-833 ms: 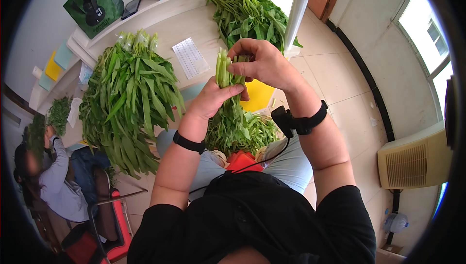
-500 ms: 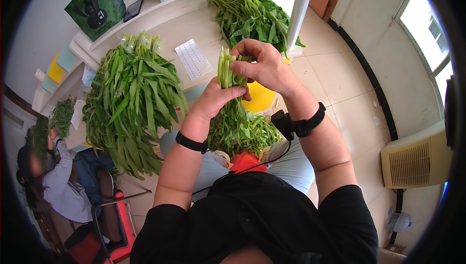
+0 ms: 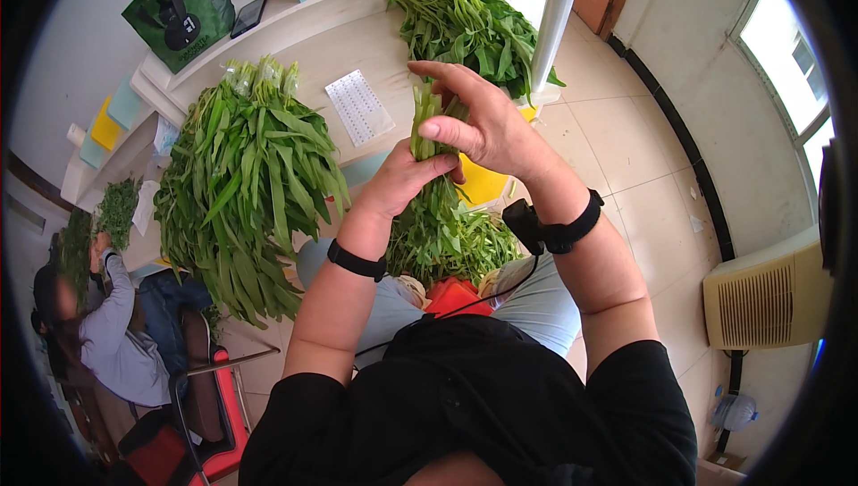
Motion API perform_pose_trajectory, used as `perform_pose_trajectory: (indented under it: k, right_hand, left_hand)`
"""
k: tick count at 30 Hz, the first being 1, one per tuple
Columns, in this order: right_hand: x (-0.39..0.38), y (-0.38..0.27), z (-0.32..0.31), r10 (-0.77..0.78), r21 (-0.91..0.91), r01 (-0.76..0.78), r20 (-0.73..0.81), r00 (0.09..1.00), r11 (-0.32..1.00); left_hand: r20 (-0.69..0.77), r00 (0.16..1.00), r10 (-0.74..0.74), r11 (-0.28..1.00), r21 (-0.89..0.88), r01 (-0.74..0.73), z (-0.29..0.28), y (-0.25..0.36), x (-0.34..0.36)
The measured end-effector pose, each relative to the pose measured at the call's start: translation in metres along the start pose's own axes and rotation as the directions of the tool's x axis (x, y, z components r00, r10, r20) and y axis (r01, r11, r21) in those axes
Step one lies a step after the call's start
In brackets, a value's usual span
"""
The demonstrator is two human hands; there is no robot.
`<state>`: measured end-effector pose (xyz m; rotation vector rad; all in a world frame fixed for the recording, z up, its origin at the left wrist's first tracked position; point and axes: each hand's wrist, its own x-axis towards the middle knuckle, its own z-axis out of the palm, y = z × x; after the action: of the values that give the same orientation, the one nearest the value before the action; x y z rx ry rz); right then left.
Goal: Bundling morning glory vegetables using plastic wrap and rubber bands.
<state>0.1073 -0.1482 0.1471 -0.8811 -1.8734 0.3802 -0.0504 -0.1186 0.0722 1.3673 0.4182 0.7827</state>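
My left hand [image 3: 404,179] is closed around a bunch of leafy green stems [image 3: 424,120], which look like water spinach. Their cut ends point up and away from me, and the leaves hang below the fist. Beside the stem tops, my right hand [image 3: 490,127] is spread, thumb apart from the fingers; whether it touches the stems I cannot tell. Under my hands, between my knees, lies a heap of loose greens [image 3: 451,240] above something red. At the left, a large pile of bundled greens [image 3: 250,173] hangs over the table edge, its stem ends in clear wrap.
More greens [image 3: 474,35] lie at the table's back right, near an upright roll of clear film [image 3: 552,35]. A white label sheet [image 3: 359,108] rests on the table [image 3: 313,71]. Far left, another person [image 3: 125,334] sits handling greens. A green bag [image 3: 179,17] and phone [image 3: 248,17] are at the back.
My right hand has let go of the stem ends and spread its fingers. The left hand keeps its hold; the bunch has shifted slightly to the right.
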Motion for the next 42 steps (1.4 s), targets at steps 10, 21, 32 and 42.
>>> perform_pose_trajectory:
  k: [10,21,32,42]
  right_hand:
    - [0.000,0.002,0.007,0.069,-0.156,-0.061,0.045,0.997,0.986]
    - [-0.009,0.016,-0.015,0.371,0.174,-0.335,-0.255,0.893,0.926]
    - [-0.014,0.002,0.012,0.311,0.038,-0.312,-0.260,0.914,0.949]
    - [-0.013,0.017,0.000,0.520,0.365,-0.499,0.048,0.853,0.786]
  left_hand:
    - [-0.053,0.997,-0.048,0.999,-0.006,0.047,0.003,-0.005,0.000]
    - [-0.146,0.988,0.044,0.997,-0.056,-0.053,-0.001,-0.002,0.006]
    - [-0.139,0.990,0.007,0.997,-0.069,-0.016,0.002,-0.009,0.005]
    - [-0.060,0.998,0.032,0.991,-0.129,-0.039,0.008,0.000,0.005]
